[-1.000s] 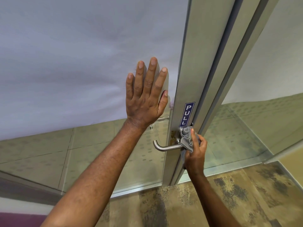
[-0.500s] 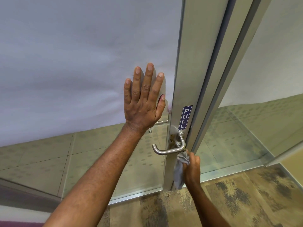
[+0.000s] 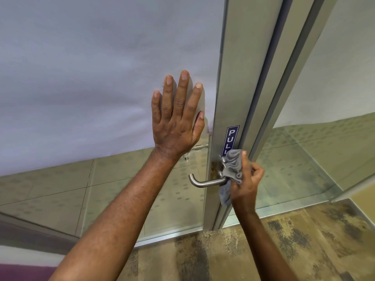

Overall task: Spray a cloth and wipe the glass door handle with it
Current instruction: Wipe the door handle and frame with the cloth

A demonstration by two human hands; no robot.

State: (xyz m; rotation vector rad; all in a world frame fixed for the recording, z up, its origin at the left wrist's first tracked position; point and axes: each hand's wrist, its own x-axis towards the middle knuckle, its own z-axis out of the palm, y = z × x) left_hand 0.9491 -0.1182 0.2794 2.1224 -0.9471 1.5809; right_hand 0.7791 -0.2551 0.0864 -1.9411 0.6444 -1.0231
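the door handle (image 3: 207,182), a brushed-metal lever with a rounded bar and a hooked free end, juts from the aluminium door frame (image 3: 229,98) just below the blue "pull" sticker (image 3: 232,139). the wiping step looks to be in hand: the right hand (image 3: 246,182) has its grip clenched around a bunched grey cloth (image 3: 234,166), soft and creased like microfibre, and presses it against the root of the handle where the bar meets the frame; a loose tail of the cloth hangs below the handle. the left hand (image 3: 177,118) grasps nothing; its grip is released, fingers spread and palm flat on the frosted glass panel (image 3: 91,78) just to the left of the handle, apparently steadying the door.

no spray bottle is in view, and whether the cloth is damp cannot be told, so the spraying is probably behind. brown rust-like staining (image 3: 214,169) shows on the frame right beside the handle's root. the bar from the cloth out to the hooked end lies bare, so the next move likely calls for sliding the cloth leftward along the bar, wrapping it round the tube to catch the underside and the curved tip, with the left hand bracing the door against the push. smooth metal should let the cloth glide easily.
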